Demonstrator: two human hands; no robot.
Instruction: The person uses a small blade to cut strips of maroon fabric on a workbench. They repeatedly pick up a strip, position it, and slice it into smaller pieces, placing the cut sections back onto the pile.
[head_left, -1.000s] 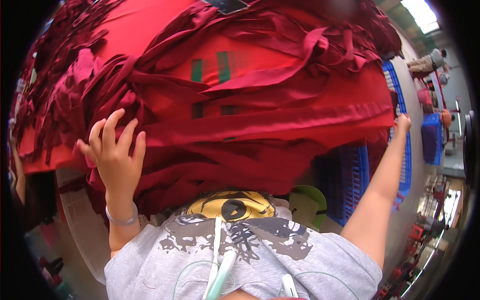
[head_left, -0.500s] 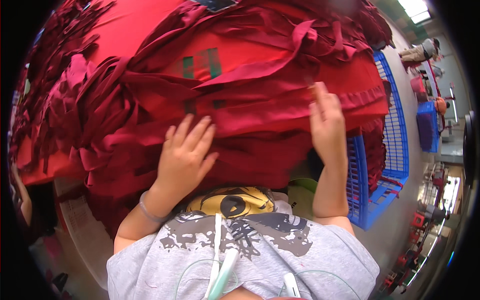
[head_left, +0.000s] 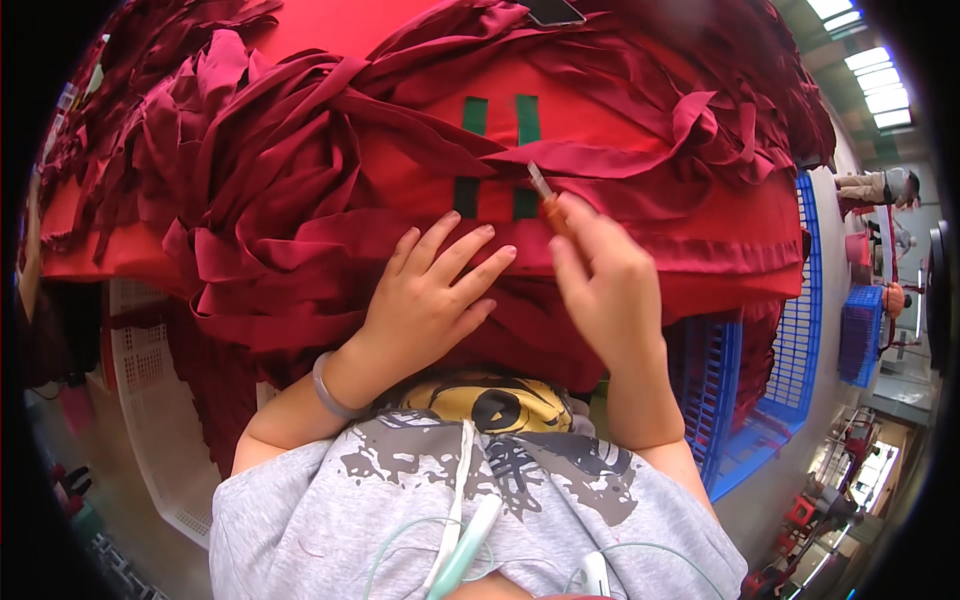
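My left hand lies flat with its fingers spread on a dark red fabric strip along the table's near edge. Just right of it, my right hand is closed round a small orange-handled blade, its metal tip pointing away from me and a little left. That tip is close to another loose strip running across the table. Four green and dark tape marks show on the red tabletop ahead of my hands; a strip crosses between them. The exact type of blade cannot be made out.
Tangled dark red strips heap up at the left, more at the far right. A phone lies at the far edge. A blue crate stands right of the table, a white crate at the left. A person is far off.
My right hand has moved left and nearer my left hand, and the blade now shows clearly. My left hand stays spread on the fabric. The view has shifted, with the table's marks appearing further right.
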